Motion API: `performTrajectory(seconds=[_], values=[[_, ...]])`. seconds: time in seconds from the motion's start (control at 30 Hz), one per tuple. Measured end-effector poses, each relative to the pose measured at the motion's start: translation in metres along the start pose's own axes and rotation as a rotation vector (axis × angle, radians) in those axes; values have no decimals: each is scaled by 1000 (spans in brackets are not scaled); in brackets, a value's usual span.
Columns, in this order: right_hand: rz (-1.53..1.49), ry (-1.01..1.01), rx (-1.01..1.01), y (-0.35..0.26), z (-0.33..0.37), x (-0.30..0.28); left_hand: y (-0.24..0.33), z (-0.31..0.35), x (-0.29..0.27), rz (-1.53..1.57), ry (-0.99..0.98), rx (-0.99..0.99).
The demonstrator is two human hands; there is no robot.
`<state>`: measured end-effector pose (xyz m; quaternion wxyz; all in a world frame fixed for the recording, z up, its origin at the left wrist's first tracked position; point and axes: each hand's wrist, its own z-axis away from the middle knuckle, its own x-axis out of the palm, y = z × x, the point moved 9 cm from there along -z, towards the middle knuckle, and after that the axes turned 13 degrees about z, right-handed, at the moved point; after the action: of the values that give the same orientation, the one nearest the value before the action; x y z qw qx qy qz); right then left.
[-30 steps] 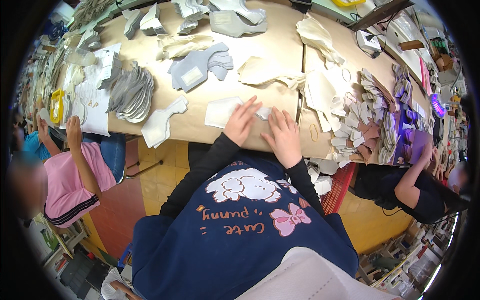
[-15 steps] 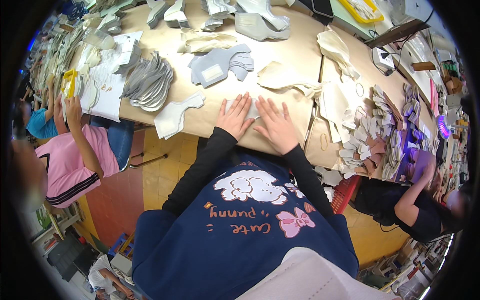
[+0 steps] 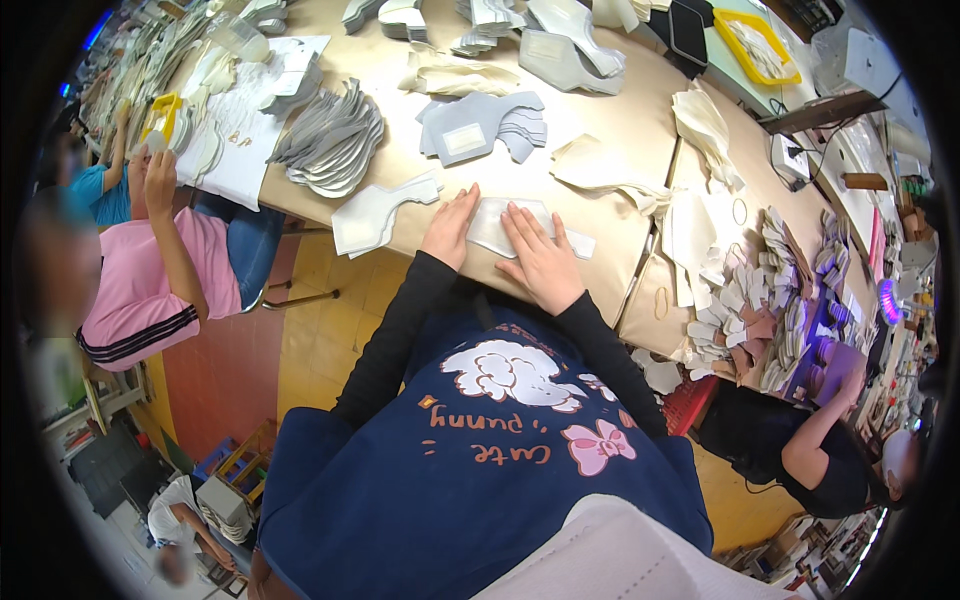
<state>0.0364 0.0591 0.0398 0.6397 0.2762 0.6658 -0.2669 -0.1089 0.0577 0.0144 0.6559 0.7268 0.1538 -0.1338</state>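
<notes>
A pale grey cut material piece (image 3: 488, 228) lies flat near the table's front edge, in front of me. My right hand (image 3: 543, 262) rests on it with the fingers stretched out, covering its middle; one end shows past the hand to the right. Along the piece's left side lies my left hand (image 3: 452, 232), fingers straight and flat, holding nothing. Just left of that hand is a small stack of whitish shaped pieces (image 3: 375, 217). Beyond my hands sit grey pieces with a pale rectangular patch (image 3: 465, 138).
A fanned grey stack (image 3: 335, 140) stands to the left, cream pieces (image 3: 605, 170) to the right. Farther right are many small cut pieces (image 3: 740, 320) and a person in black (image 3: 800, 440). A person in pink (image 3: 160, 270) sits left. A yellow tray (image 3: 757, 48) lies far right.
My left hand has slid off the piece to its left side, uncovering more of it. My right hand has moved onto the piece. The whole view has shifted slightly.
</notes>
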Motion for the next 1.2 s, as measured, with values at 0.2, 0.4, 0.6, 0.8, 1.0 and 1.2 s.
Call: performTrajectory(seconds=[0.2, 0.4, 0.6, 0.8, 1.0, 1.2], values=[[-117, -10, -122, -37, -2, 1, 2, -14, -20, 277, 133, -117], [-249, 159, -19, -9, -22, -13, -5, -13, -37, 327, 236, -174], [-223, 143, 17, 2, -34, -4, 9, -8, -4, -307, 115, 40], [-397, 445, 241, 68, 13, -28, 7, 0, 17, -300, 105, -28], [-505, 498, 475, 108, 53, -24, -18, -10, 4, 411, 105, -279], [-517, 477, 420, 100, 45, -23, -37, 7, -110, 485, 324, -354]])
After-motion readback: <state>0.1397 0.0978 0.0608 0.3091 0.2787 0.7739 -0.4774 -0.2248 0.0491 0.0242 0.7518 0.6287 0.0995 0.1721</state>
